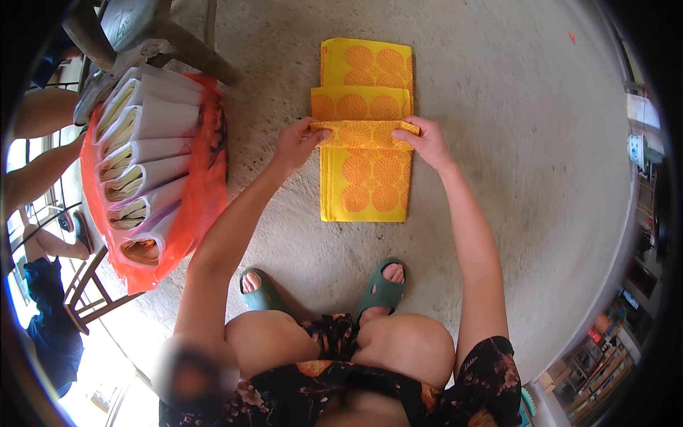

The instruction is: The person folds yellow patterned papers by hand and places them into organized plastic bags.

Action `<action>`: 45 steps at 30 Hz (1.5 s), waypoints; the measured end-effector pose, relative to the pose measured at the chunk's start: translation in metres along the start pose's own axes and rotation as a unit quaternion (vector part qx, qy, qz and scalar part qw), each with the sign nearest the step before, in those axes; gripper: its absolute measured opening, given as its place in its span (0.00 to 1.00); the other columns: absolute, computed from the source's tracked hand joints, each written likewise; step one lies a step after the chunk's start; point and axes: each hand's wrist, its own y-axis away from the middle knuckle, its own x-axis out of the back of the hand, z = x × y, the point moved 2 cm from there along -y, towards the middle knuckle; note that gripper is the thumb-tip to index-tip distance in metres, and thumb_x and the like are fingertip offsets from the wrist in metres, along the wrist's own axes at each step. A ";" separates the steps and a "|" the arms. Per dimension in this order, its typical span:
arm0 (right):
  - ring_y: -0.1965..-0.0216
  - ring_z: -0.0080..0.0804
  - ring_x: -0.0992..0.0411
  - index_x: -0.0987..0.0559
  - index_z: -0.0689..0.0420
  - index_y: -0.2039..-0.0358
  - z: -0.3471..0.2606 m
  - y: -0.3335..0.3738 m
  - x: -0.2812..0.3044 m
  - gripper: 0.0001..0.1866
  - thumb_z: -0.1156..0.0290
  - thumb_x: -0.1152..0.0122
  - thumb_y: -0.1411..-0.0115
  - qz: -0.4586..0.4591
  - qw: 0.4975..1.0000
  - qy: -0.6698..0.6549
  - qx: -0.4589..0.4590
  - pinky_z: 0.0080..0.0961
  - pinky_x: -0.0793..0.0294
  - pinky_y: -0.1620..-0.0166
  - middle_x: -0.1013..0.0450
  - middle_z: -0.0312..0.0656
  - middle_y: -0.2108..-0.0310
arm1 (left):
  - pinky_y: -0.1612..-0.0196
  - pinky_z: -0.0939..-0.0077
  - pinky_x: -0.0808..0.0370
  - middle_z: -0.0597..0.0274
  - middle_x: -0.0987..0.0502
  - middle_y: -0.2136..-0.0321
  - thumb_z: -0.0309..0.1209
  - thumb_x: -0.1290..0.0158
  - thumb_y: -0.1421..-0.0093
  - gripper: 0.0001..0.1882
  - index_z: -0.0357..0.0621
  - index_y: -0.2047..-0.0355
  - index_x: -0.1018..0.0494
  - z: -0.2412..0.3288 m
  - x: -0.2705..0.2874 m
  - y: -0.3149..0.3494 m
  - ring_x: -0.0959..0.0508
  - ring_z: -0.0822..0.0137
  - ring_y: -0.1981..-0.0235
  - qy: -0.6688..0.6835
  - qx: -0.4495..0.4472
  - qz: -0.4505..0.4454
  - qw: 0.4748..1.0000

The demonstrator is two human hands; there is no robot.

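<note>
A stack of yellow paper sheets [366,186] printed with orange round patterns lies on the concrete floor in front of my feet. Above its middle, a yellow sheet of the same print [359,133] is partly folded, its near edge turned up into a band. My left hand [299,144] pinches the left end of that band between thumb and fingers. The right end is pinched by my right hand [424,142] in the same way. A further flap of the sheet [359,104] extends beyond the fold, over the stack's far part.
To the left stands a red plastic bag [199,206] packed with several folded bundles of white-wrapped paper [160,149]. A wooden stool [153,43] is behind it. Another person's bare legs [46,114] show at the far left. My green slippers [380,285] rest near the stack.
</note>
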 end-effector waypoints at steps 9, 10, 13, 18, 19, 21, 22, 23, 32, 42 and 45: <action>0.68 0.13 0.32 0.22 0.63 0.55 0.011 -0.004 0.002 0.13 0.68 0.38 0.35 0.052 0.997 0.016 -0.046 0.14 0.32 0.65 0.26 0.28 0.69 | 0.48 0.65 0.29 0.52 0.29 0.45 0.36 0.48 0.32 0.20 0.41 0.44 0.37 0.016 -0.012 0.011 0.27 0.64 0.47 -0.293 -0.087 0.161 0.938; 0.69 0.12 0.32 0.22 0.63 0.56 0.010 -0.006 -0.001 0.12 0.67 0.39 0.34 0.065 0.996 0.034 -0.040 0.14 0.33 0.66 0.26 0.27 0.70 | 0.43 0.61 0.30 0.49 0.32 0.40 0.37 0.48 0.32 0.23 0.43 0.41 0.38 0.024 -0.015 0.016 0.29 0.60 0.42 -0.445 -0.141 0.185 0.865; 0.73 0.13 0.35 0.22 0.63 0.56 0.023 -0.006 0.002 0.13 0.66 0.39 0.35 0.085 0.995 -0.025 -0.041 0.16 0.34 0.70 0.28 0.28 0.73 | 0.29 0.56 0.47 0.57 0.49 0.29 0.42 0.50 0.34 0.30 0.49 0.34 0.42 0.047 -0.044 0.014 0.48 0.57 0.29 -0.554 -0.361 -0.030 0.750; 0.70 0.29 0.24 0.21 0.60 0.54 -0.009 -0.002 -0.004 0.15 0.66 0.36 0.38 0.166 0.946 0.277 0.020 0.24 0.26 0.66 0.21 0.37 0.68 | 0.26 0.58 0.57 0.63 0.50 0.29 0.43 0.53 0.34 0.32 0.52 0.32 0.45 0.017 -0.037 0.005 0.55 0.61 0.27 -0.549 -0.299 -0.069 0.777; 0.68 0.33 0.22 0.21 0.60 0.54 -0.032 0.003 -0.011 0.16 0.66 0.34 0.39 0.195 0.885 0.418 0.055 0.26 0.24 0.64 0.20 0.40 0.66 | 0.27 0.57 0.55 0.62 0.49 0.29 0.41 0.53 0.33 0.30 0.52 0.32 0.44 0.013 -0.035 0.006 0.53 0.60 0.27 -0.560 -0.303 -0.064 0.769; 0.63 0.40 0.21 0.21 0.59 0.53 -0.066 0.012 -0.026 0.16 0.66 0.34 0.40 0.098 0.822 0.476 0.297 0.29 0.22 0.59 0.21 0.44 0.62 | 0.28 0.57 0.51 0.62 0.46 0.30 0.40 0.51 0.34 0.30 0.51 0.33 0.43 0.011 -0.035 0.001 0.50 0.60 0.28 -0.575 -0.320 -0.045 0.752; 0.61 0.41 0.21 0.21 0.58 0.53 -0.065 0.014 -0.027 0.17 0.66 0.34 0.40 0.069 0.802 0.483 0.346 0.29 0.22 0.57 0.21 0.45 0.60 | 0.28 0.57 0.49 0.61 0.45 0.31 0.39 0.50 0.34 0.30 0.51 0.33 0.42 0.011 -0.035 -0.001 0.48 0.59 0.29 -0.582 -0.329 -0.037 0.743; 0.59 0.43 0.21 0.21 0.58 0.52 -0.064 0.016 -0.030 0.17 0.66 0.34 0.40 0.036 0.780 0.485 0.394 0.30 0.21 0.55 0.21 0.46 0.58 | 0.30 0.57 0.45 0.59 0.41 0.33 0.38 0.48 0.34 0.29 0.49 0.35 0.39 0.010 -0.031 0.000 0.44 0.58 0.31 -0.587 -0.339 -0.045 0.733; 0.70 0.26 0.24 0.20 0.61 0.56 -0.008 -0.036 0.017 0.15 0.64 0.34 0.38 0.140 0.984 0.096 0.057 0.26 0.26 0.65 0.20 0.41 0.69 | 0.49 0.58 0.25 0.54 0.22 0.51 0.33 0.43 0.37 0.15 0.39 0.52 0.24 0.058 0.007 -0.039 0.22 0.56 0.51 -0.138 0.035 0.056 0.988; 0.66 0.28 0.22 0.22 0.61 0.55 -0.017 -0.054 0.011 0.19 0.61 0.33 0.39 0.259 0.952 0.162 -0.011 0.28 0.24 0.63 0.20 0.44 0.66 | 0.32 0.54 0.44 0.47 0.37 0.35 0.45 0.46 0.37 0.37 0.33 0.36 0.42 0.039 -0.059 -0.054 0.42 0.49 0.32 -0.606 -0.276 0.091 0.741; 0.64 0.27 0.23 0.24 0.63 0.52 -0.024 -0.011 0.003 0.21 0.60 0.34 0.38 0.389 0.918 0.010 0.073 0.27 0.23 0.60 0.20 0.42 0.61 | 0.37 0.61 0.35 0.47 0.29 0.43 0.44 0.48 0.34 0.32 0.31 0.39 0.37 0.046 -0.062 -0.064 0.31 0.53 0.39 -0.655 -0.242 0.077 0.711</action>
